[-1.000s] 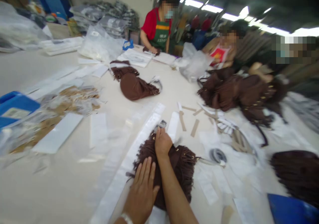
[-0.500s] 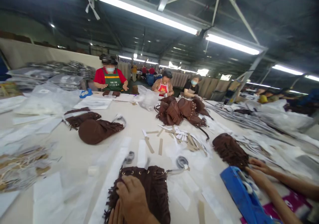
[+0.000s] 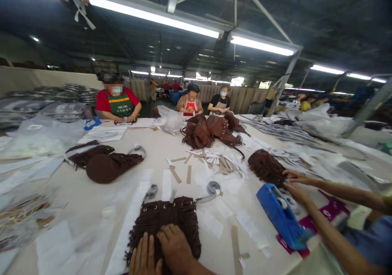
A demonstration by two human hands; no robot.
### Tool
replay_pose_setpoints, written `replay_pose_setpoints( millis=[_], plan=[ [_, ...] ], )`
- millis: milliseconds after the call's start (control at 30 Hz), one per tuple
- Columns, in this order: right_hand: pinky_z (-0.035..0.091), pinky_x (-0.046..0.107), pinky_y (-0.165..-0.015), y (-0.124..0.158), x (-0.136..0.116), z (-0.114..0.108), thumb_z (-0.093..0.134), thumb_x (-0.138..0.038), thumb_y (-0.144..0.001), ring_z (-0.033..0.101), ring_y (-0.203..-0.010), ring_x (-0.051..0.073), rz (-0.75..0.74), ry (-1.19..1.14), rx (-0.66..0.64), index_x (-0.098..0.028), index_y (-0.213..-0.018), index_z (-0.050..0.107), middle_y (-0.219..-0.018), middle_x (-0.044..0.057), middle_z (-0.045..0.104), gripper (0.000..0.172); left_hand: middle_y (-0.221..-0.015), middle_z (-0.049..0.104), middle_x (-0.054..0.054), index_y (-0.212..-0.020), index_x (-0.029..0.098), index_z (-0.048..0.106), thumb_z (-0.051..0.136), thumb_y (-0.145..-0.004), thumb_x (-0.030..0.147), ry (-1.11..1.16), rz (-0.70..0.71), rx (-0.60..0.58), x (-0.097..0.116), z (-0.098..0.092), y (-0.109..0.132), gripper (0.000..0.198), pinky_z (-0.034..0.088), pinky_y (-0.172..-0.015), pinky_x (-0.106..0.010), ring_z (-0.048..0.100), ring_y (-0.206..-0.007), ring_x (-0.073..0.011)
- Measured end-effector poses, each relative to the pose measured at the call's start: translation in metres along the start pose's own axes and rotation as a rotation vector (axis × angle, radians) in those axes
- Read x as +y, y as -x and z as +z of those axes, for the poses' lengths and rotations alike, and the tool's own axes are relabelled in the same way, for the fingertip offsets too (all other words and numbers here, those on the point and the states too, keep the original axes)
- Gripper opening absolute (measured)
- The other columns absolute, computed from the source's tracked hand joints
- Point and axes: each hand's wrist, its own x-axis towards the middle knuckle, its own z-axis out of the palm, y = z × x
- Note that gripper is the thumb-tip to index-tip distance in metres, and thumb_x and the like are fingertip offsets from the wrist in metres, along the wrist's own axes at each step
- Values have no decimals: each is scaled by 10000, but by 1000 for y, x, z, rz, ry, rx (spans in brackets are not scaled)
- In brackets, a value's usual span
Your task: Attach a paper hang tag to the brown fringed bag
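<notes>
Both of the person's hands lie at the near edge of the table, flat on a brown fringed bag that rests on the tabletop directly in front of them. The left hand has its fingers extended and close together, pressed palm-down on the lower part of the bag; the right hand lies just beside it, touching it, fingers loosely curved over the fabric, grasping nothing. The bag's top edge, lined with metal eyelets, points away from the person, and a grey strap runs from its upper right corner. A long white strip lies along the bag's left side. To the right, a co-worker's hands reach toward a blue tape dispenser and another brown bag. Further bags lie to the left, and a pile of them sits mid-table. Three people are at work at the far edge.
</notes>
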Motion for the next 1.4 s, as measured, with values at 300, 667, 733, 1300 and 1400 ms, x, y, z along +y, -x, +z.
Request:
replay_pose_setpoints(
  millis=[300, 667, 733, 1300, 1400],
  plan=[
    [398, 460, -1033, 67, -3, -71, 520, -206, -915, 495, -1210, 243, 69, -38, -78, -236, -1209, 597, -1344, 100, 553, 305, -1522, 272, -255, -1478, 32, 188, 413, -941, 304, -9, -14, -294, 18, -59, -26, 643, 330, -1107, -549, 268, -1418, -338],
    [359, 481, -1104, 90, 7, -78, 533, -153, -879, 485, -1256, 223, 91, -233, -51, -248, -1286, 555, -1308, 79, 591, 418, -1189, 596, -110, -1149, 164, 582, 381, -941, 147, 448, 207, -458, 71, -83, -110, 290, 494, -987, -368, 548, -1140, -191],
    [389, 430, -1090, 88, 25, -95, 479, -128, -892, 484, -1253, 197, 100, -311, -75, -248, -1224, 591, -1298, 64, 594, 371, -1037, 611, -82, -1047, 172, 592, 376, -953, 162, 509, 192, -490, 74, -70, -109, 237, 524, -906, -354, 583, -986, -171],
    [388, 269, -801, -52, 157, -34, 339, -413, -1001, 587, -930, 175, 294, -170, -390, -175, -990, 638, -968, 76, 677, 383, -1010, 573, -92, -1212, 167, 523, 455, -948, 391, 258, 494, -735, 104, -65, -103, 354, 497, -750, -358, 563, -890, -216],
    [372, 250, -802, -51, 159, -31, 296, -440, -1008, 567, -974, 157, 271, -178, -397, -214, -1023, 624, -1010, 42, 670, 399, -957, 550, -72, -1188, 165, 527, 481, -940, 296, 166, 526, -757, 111, -60, -107, 284, 482, -667, -335, 545, -826, -209]
  ],
)
